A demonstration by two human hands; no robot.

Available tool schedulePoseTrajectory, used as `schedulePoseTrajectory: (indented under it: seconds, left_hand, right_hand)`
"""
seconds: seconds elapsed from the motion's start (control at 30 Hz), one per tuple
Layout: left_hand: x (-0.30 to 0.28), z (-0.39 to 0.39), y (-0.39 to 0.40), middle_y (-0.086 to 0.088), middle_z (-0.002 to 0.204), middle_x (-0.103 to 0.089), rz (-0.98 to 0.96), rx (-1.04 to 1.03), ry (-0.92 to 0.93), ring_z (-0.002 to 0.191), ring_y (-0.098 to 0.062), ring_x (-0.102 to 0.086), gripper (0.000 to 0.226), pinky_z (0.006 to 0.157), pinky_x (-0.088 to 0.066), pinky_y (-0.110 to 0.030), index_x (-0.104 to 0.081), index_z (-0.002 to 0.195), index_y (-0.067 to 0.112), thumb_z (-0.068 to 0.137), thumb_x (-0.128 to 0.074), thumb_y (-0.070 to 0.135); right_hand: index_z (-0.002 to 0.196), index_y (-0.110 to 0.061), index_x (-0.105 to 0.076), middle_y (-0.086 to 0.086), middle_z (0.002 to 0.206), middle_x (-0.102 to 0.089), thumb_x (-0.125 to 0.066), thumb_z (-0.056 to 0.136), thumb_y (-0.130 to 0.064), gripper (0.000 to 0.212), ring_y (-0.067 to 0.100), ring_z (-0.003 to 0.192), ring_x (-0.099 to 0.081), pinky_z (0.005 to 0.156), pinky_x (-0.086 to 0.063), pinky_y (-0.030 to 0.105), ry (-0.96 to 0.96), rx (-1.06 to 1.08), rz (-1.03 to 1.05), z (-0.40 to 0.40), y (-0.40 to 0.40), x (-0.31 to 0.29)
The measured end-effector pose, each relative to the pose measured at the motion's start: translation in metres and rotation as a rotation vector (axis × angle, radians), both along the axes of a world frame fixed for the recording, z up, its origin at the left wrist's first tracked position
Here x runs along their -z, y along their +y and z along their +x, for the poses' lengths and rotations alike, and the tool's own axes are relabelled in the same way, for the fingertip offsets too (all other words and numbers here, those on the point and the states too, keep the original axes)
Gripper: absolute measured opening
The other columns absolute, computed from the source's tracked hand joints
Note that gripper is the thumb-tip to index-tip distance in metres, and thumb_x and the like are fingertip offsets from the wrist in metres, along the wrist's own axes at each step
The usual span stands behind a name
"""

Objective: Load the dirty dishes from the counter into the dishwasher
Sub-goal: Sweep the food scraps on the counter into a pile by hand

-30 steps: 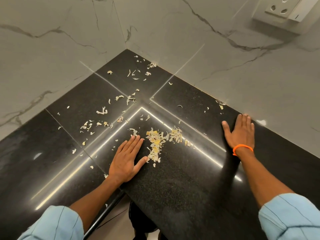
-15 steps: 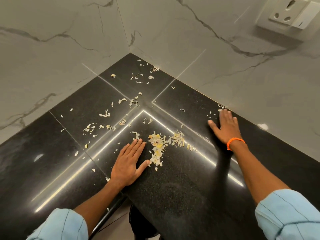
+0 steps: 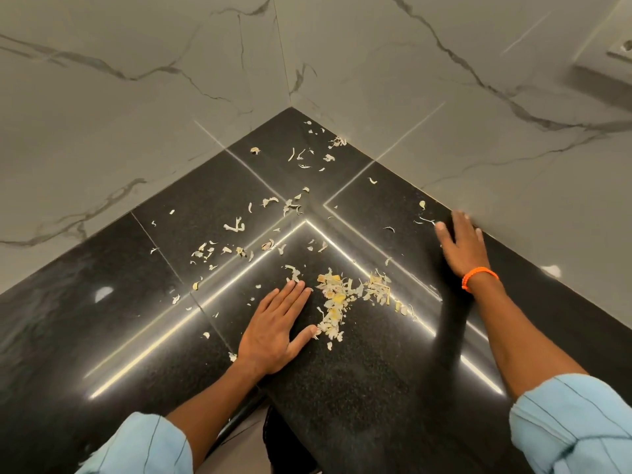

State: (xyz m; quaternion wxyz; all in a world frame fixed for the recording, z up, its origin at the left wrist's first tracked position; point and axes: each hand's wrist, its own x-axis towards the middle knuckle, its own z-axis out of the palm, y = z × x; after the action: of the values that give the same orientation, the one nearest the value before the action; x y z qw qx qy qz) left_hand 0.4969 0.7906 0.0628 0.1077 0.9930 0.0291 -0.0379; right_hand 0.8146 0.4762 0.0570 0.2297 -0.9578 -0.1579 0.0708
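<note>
Left hand flat, fingers straight, beside near scrap pile; right hand flat, far right on counter. Scraps light, loose, flaky: likely sweep, not pinch.

No readable text, label, brand, number or sign is seen on anything in the head view.
</note>
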Motion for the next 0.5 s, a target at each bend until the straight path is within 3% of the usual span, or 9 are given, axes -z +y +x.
schedulePoseTrajectory:
  seconds: [0.07, 0.17, 0.27, 0.33, 0.4, 0.5]
  left_hand:
    - [0.000, 0.000, 0.000, 0.007, 0.170, -0.008, 0.000, -0.001, -0.004, 0.156, -0.006, 0.003, 0.073, 0.127, -0.011, -0.041, -0.014, 0.163, 0.027, 0.104, -0.027, 0.066]
    - [0.000, 0.000, 0.001, 0.007, 0.170, -0.009, -0.001, -0.005, -0.004, 0.157, -0.007, 0.002, 0.072, 0.127, -0.013, -0.042, -0.016, 0.163, 0.027, 0.104, -0.028, 0.066]
    - [0.000, 0.000, 0.000, 0.008, 0.170, -0.008, -0.005, -0.006, -0.004, 0.157, -0.007, 0.002, 0.072, 0.127, -0.013, -0.042, -0.015, 0.163, 0.027, 0.104, -0.028, 0.066]
    - [0.000, 0.000, 0.000, 0.008, 0.170, -0.006, 0.009, -0.007, 0.001, 0.156, -0.006, 0.004, 0.072, 0.127, -0.012, -0.041, -0.013, 0.163, 0.028, 0.104, -0.027, 0.066]
    - [-0.001, 0.000, 0.001, 0.008, 0.170, -0.006, 0.007, -0.006, 0.010, 0.156, -0.006, 0.004, 0.073, 0.127, -0.011, -0.041, -0.012, 0.163, 0.028, 0.103, -0.027, 0.066]
    - [-0.002, 0.000, 0.000, 0.008, 0.170, -0.006, -0.002, -0.009, 0.011, 0.156, -0.006, 0.004, 0.073, 0.127, -0.011, -0.041, -0.013, 0.163, 0.027, 0.103, -0.027, 0.066]
  right_hand:
    - [0.159, -0.017, -0.018, 0.005, 0.167, -0.011, -0.016, 0.092, -0.078, 0.091, 0.020, 0.154, -0.006, 0.125, -0.004, 0.046, -0.010, -0.062, -0.155, -0.009, 0.009, 0.004]
    - [0.160, -0.021, -0.012, -0.001, 0.166, -0.007, -0.018, 0.090, -0.080, 0.091, 0.015, 0.154, -0.002, 0.125, -0.003, 0.041, 0.012, -0.317, -0.102, -0.018, 0.028, -0.001]
    - [0.159, -0.017, -0.013, 0.005, 0.167, -0.010, -0.014, 0.094, -0.075, 0.087, 0.020, 0.154, -0.004, 0.125, -0.007, 0.047, -0.040, -0.134, -0.046, -0.012, 0.031, -0.001]
    - [0.159, -0.012, -0.011, 0.010, 0.167, -0.008, -0.007, 0.094, -0.074, 0.090, 0.024, 0.154, -0.004, 0.125, -0.008, 0.049, -0.050, -0.007, -0.178, -0.015, 0.036, -0.001]
    - [0.160, -0.014, -0.006, 0.007, 0.167, -0.001, -0.010, 0.096, -0.074, 0.087, 0.022, 0.154, 0.001, 0.125, -0.004, 0.045, -0.053, -0.165, -0.231, -0.025, 0.052, -0.002]
    - [0.160, -0.022, 0.000, -0.001, 0.166, 0.007, -0.016, 0.098, -0.071, 0.081, 0.016, 0.153, 0.008, 0.125, 0.000, 0.041, -0.027, -0.406, -0.148, -0.031, 0.076, -0.006]
